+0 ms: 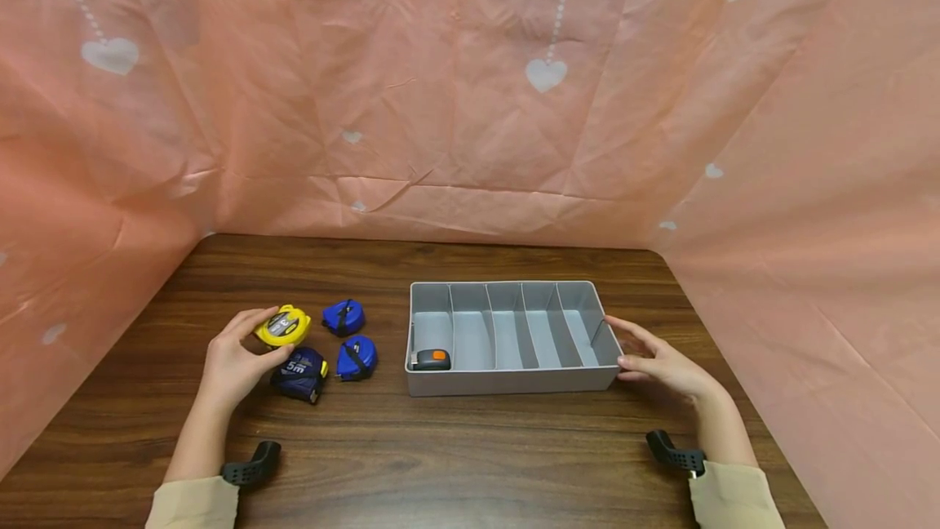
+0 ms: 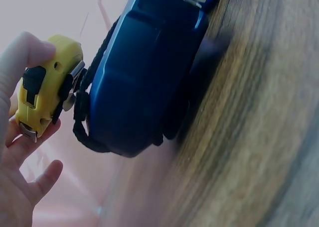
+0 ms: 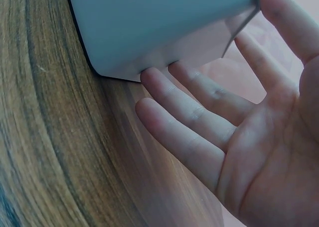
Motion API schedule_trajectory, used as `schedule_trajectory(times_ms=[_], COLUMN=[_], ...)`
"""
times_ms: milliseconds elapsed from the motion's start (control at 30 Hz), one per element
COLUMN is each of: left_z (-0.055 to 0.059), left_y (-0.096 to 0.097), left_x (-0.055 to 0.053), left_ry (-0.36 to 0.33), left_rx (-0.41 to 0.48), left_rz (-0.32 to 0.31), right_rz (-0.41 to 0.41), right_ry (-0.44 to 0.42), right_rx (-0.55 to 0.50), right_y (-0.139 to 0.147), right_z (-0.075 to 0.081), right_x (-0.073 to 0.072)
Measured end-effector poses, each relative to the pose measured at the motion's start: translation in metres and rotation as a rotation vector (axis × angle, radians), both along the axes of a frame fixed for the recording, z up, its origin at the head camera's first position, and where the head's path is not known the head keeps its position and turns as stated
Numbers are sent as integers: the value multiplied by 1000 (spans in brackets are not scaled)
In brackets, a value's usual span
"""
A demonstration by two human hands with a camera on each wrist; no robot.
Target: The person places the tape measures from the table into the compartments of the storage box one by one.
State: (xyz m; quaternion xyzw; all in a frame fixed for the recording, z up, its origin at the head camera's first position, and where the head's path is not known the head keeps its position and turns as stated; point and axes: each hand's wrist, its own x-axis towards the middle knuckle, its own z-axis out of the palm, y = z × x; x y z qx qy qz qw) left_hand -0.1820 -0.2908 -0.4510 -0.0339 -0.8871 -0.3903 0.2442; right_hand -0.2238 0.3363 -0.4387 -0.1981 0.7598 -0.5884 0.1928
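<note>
My left hand (image 1: 231, 362) pinches a yellow tape measure (image 1: 284, 326) between thumb and fingers. In the left wrist view the yellow tape measure (image 2: 50, 82) is raised beside a dark blue tape measure (image 2: 144, 72) with a black strap. The head view shows that dark blue tape measure (image 1: 297, 376) lying just below the held one. At the right, my right hand (image 1: 670, 366) touches the end of a grey divided box (image 1: 514, 383). Its fingers look nearly straight against the end wall (image 3: 164, 57) in the right wrist view.
Two smaller blue tape measures (image 1: 343, 317) lie between the left hand and the box. A black tape measure with an orange button (image 1: 432, 360) sits in the box's leftmost compartment. Pink curtains (image 1: 470, 137) with white hearts enclose the wooden table (image 1: 441, 464).
</note>
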Motion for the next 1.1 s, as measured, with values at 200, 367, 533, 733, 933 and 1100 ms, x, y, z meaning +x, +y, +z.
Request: schedule_trajectory(times_ms=[200,367,533,733,933,1100], left_z=[3,7,14,21,27,30], left_y=[5,9,14,20,24,29], left_x=[0,-1,-2,-2,-2,-6], left_ry=[8,28,82,96,76,94], left_rx=[14,31,60,92,95,99], left_rz=[0,7,-2,-26,-30,-52], right_rz=[-1,1,-3,0,2,-3], right_ry=[1,-1,0,0,1,0], right_rx=[-6,-3,5,-1,0,10], right_y=[0,0,0,1,0,-1], right_z=[0,1,1,0,1,3], right_x=[0,0,0,0,0,1])
